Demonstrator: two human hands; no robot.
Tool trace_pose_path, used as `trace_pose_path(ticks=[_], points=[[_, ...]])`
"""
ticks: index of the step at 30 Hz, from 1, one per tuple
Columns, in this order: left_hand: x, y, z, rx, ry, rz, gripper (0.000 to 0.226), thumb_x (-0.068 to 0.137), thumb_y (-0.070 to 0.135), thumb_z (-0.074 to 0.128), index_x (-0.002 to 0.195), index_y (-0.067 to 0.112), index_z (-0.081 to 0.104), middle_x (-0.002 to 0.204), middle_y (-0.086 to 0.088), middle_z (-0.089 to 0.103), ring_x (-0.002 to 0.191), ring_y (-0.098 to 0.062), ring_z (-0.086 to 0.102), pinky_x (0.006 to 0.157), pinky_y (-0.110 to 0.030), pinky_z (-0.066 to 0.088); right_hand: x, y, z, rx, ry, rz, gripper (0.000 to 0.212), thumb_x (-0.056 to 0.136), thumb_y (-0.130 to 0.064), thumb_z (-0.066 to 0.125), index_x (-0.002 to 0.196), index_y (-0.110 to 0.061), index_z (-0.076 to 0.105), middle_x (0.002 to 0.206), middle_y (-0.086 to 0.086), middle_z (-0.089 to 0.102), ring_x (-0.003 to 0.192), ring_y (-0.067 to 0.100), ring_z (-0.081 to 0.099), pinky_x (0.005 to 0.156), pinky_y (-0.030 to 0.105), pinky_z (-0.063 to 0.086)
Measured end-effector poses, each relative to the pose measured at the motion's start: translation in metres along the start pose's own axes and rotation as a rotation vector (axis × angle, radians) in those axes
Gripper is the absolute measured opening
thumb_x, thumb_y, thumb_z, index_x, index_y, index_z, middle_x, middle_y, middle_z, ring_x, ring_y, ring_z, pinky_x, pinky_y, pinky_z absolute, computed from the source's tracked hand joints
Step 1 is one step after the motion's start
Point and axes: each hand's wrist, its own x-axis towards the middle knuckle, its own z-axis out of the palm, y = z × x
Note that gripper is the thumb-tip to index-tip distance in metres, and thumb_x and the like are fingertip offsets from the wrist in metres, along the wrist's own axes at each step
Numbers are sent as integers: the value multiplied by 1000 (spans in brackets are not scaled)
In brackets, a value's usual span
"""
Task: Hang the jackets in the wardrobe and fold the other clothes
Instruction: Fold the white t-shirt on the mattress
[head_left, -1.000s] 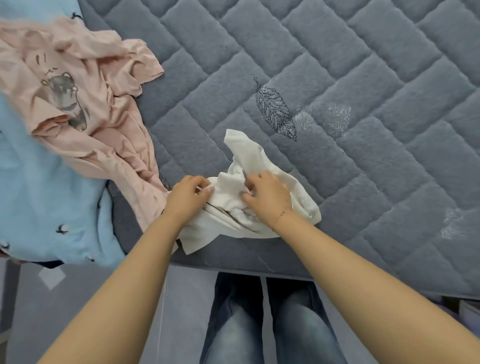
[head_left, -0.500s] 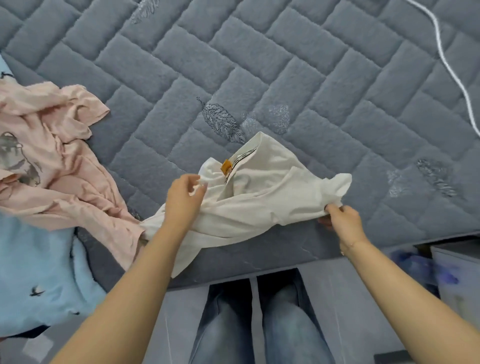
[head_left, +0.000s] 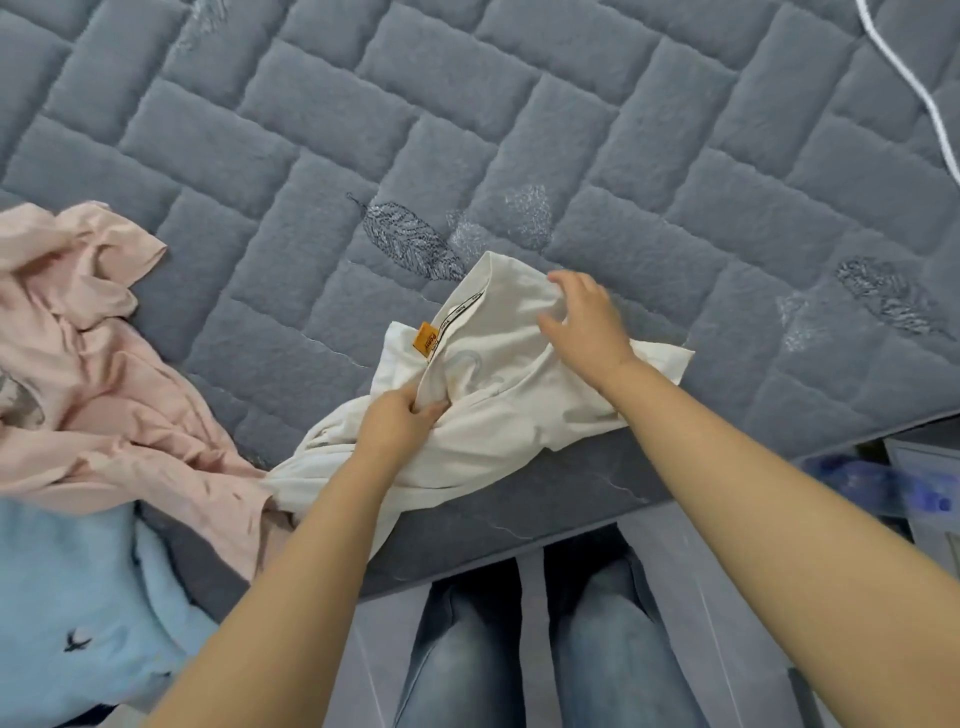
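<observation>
A crumpled white T-shirt (head_left: 511, 415) with an orange neck label (head_left: 425, 340) lies at the near edge of the bed. My left hand (head_left: 397, 418) grips a bunch of its cloth just below the collar. My right hand (head_left: 587, 322) hovers over the shirt's upper right part, near the collar, with its fingers spread and loose and holding nothing. Part of the shirt hangs over the bed's edge under my left forearm.
A rumpled pink garment (head_left: 104, 389) and a light blue one with small bird prints (head_left: 67, 597) lie to the left. The grey quilted bed cover (head_left: 467, 130) stretches beyond. A white cable (head_left: 909, 78) crosses the top right corner. A blurred blue object (head_left: 883, 483) sits low right.
My right hand let go of the shirt's right end and moved up and left over the collar. My left hand shifted its hold to the cloth below the label.
</observation>
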Motion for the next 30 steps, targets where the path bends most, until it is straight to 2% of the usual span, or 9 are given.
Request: trace_pose_path(ticks=[2, 4, 8, 11, 16, 22, 27, 29, 30], points=[[-4, -5, -3, -57, 18, 25, 23, 98, 34, 55, 87, 13, 59, 68, -2, 56, 80, -28, 56, 53, -21, 29, 21, -7, 10, -73, -19, 58, 46, 89, -29, 63, 130, -10, 49, 132, 9, 48, 125, 30, 41, 104, 39, 33], [-6, -5, -10, -133, 35, 58, 27, 99, 34, 52, 76, 19, 50, 66, 7, 49, 69, -15, 48, 54, -18, 30, 33, -9, 16, -90, -43, 101, 31, 90, -34, 63, 109, -11, 57, 111, 8, 57, 110, 27, 50, 92, 36, 36], [-6, 15, -31, -243, 44, 197, 19, 100, 24, 52, 86, 11, 54, 69, 4, 45, 64, -12, 39, 59, -22, 32, 26, 9, 6, 204, -121, 79, 35, 96, -28, 57, 70, -9, 45, 66, 4, 43, 65, 17, 40, 60, 31, 28], [0, 51, -51, -176, 82, 301, 18, 99, 18, 55, 84, 8, 54, 67, 4, 42, 61, -9, 36, 56, -19, 31, 8, 36, -27, 510, 4, 104, 31, 98, -29, 54, 80, -5, 52, 72, 1, 46, 64, 11, 40, 55, 21, 32], [6, 151, -52, -37, -54, 388, 19, 95, 23, 62, 80, 13, 58, 66, 4, 45, 61, -9, 39, 58, -27, 32, -6, 96, -115, 773, 128, 73, 25, 100, -30, 52, 93, -6, 56, 85, 3, 57, 78, 15, 49, 71, 34, 40], [21, 322, 7, 73, 15, 521, 27, 94, 33, 63, 78, 11, 57, 70, 1, 47, 68, -13, 40, 64, -31, 33, -3, 199, -242, 772, 206, 121, 25, 98, -24, 57, 93, 1, 57, 74, -3, 61, 63, 4, 53, 58, 19, 42], [54, 451, 78, 101, 100, 639, 19, 91, 30, 67, 74, 32, 58, 84, 0, 55, 86, -27, 54, 92, -44, 42, -5, 291, -315, 774, 340, 217, 31, 97, -29, 58, 94, 2, 54, 89, 25, 61, 77, 19, 52, 71, 35, 42], [70, 480, 111, 188, 155, 698, 5, 89, 30, 69, 86, 27, 66, 97, -2, 56, 103, -28, 53, 98, -46, 40, -4, 325, -331, 752, 409, 254, 27, 95, -32, 61, 94, -5, 55, 85, 18, 60, 76, 19, 52, 69, 34, 42], [78, 489, 127, 227, 195, 684, 15, 88, 31, 70, 101, 24, 68, 108, -3, 56, 112, -28, 50, 99, -45, 38, -4, 341, -335, 745, 424, 279, 25, 94, -33, 63, 94, -9, 55, 84, 13, 60, 76, 18, 52, 68, 34, 42]])
